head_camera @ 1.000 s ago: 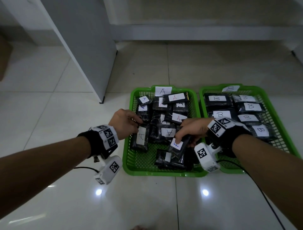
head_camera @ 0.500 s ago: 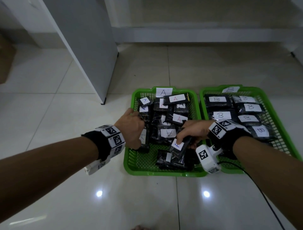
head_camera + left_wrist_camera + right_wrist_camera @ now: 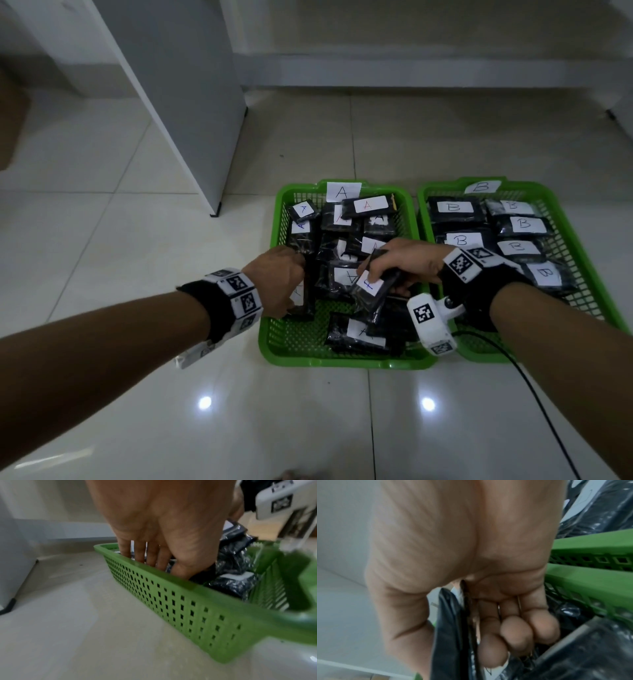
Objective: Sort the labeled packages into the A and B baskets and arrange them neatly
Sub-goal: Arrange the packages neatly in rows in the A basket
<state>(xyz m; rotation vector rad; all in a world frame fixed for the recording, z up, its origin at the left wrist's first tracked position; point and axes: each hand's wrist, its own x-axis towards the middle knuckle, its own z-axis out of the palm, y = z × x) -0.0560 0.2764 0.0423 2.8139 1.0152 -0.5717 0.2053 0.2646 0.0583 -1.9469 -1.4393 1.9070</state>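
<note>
right hand [image 3: 400,263] pinches a soft, crinkly black package [image 3: 373,294] above the a basket [image 3: 342,358]; left hand [image 3: 281,277] grips another by the basket's left wall. light, slippery film: hold mid-body, not edges.

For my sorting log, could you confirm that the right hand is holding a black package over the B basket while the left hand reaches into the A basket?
Not quite: the right hand holds the black package over the A basket, not the B basket, as the head view shows. The left hand does reach into the A basket, at its left side.
</note>
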